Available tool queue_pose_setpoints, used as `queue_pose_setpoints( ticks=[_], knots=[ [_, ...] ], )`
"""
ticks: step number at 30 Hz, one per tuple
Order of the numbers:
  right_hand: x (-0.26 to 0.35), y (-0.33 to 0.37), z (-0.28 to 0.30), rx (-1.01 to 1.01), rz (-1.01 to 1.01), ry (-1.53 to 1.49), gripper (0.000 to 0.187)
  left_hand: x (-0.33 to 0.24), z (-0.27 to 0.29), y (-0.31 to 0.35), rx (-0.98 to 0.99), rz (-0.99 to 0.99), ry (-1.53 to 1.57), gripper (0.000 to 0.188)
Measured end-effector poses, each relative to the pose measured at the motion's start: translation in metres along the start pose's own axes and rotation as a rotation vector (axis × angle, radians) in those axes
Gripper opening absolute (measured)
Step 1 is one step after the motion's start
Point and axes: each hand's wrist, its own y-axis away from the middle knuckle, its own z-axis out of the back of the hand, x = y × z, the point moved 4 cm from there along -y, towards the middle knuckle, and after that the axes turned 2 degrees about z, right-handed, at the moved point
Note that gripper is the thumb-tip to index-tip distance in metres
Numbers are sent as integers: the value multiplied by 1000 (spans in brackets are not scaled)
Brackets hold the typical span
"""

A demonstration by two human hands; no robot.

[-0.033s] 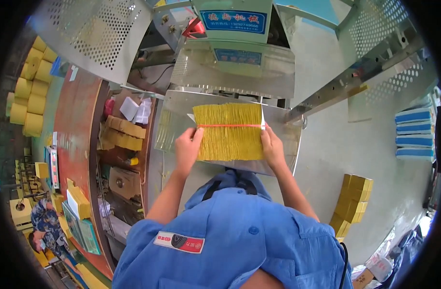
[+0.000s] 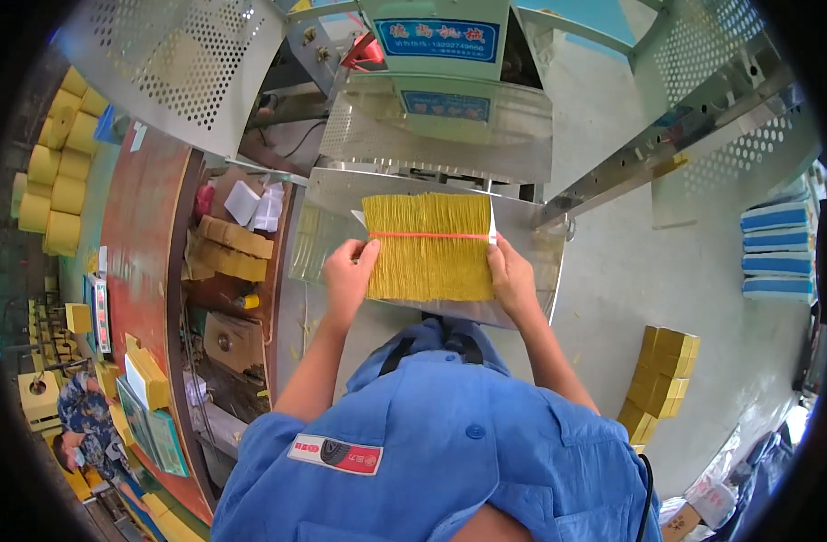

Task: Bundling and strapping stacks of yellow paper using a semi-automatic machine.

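Between my two hands is a thick bundle of yellow paper (image 2: 429, 266), its ruffled edges facing up. A thin red band (image 2: 422, 236) runs across it, and white sheets (image 2: 493, 221) stick out at its two ends. My left hand (image 2: 348, 275) grips the left end, thumb near the band. My right hand (image 2: 513, 275) is closed on the right end, with the thumb against its side. The bundle is over a shiny metal table (image 2: 332, 208); whether it rests on the metal or is lifted, I cannot tell. My fingers underneath are hidden.
Beyond the metal table stands a pale green machine (image 2: 436, 72) with perforated guards (image 2: 174, 77). A metal rail (image 2: 648, 154) slants across the right. To my left is a red-brown bench (image 2: 142, 244) with shelves. Stacked yellow blocks (image 2: 662, 370) stand right. A person (image 2: 93, 425) works far left.
My left hand has shifted very slightly to the left along the end of the bundle. The bundle and my right hand look nearly the same.
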Motion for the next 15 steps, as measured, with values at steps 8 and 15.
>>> queue_pose_setpoints(
  ticks=[8, 15],
  knots=[
    [2, 25, 9, -143, -2, -148, 35, 0, -4, 0, 98, 84, 815, 28],
    [-16, 22, -1, -290, 67, -298, 33, 3, -9, -4, 231, 119, 788, 23]
  ],
)
